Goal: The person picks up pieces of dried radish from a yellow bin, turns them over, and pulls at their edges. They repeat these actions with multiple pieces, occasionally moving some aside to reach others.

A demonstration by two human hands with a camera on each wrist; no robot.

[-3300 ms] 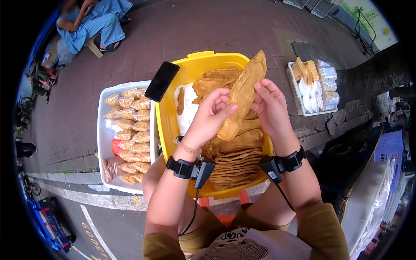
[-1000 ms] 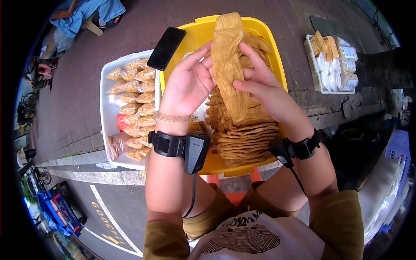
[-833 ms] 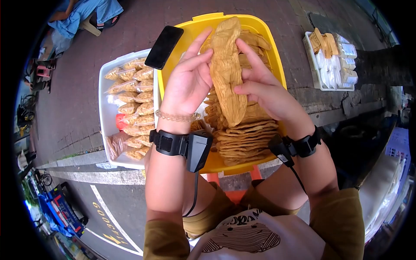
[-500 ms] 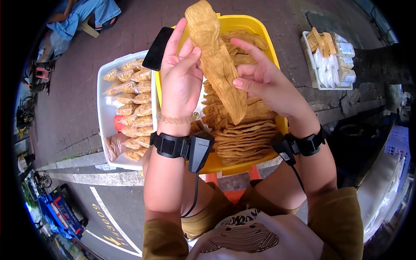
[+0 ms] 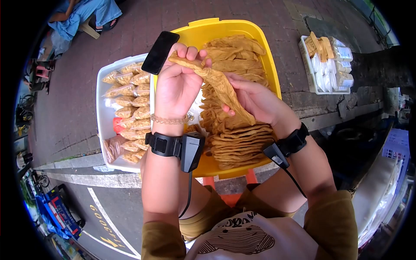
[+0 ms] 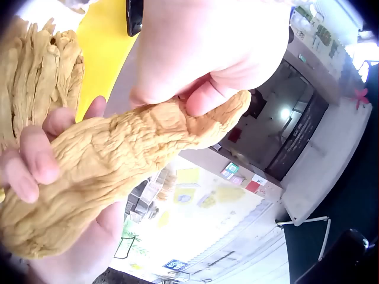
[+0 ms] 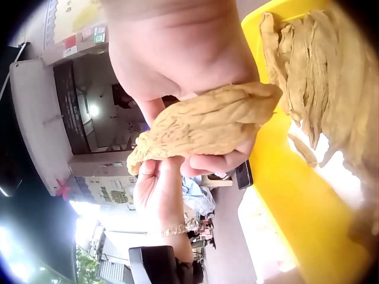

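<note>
There are two hands (image 5: 177,89), one bracelet (image 5: 169,120), two straps (image 5: 164,144), two wrist cameras (image 5: 192,151) and two cables (image 5: 190,197). One strip (image 5: 221,86) is held; more than ten others (image 5: 238,145) lie in one yellow tub (image 5: 190,37), too overlapped for an exact count. There is one phone (image 5: 160,52). One white tray (image 5: 100,125) has more than ten bags (image 5: 125,101), partly overlapping, and one red item (image 5: 117,125). One white basket (image 5: 307,71) has four labelled packs (image 5: 343,54) and several white bags (image 5: 323,80), their number unclear. One purple crate (image 5: 396,143) shows, and one seated person (image 5: 69,19).
</note>
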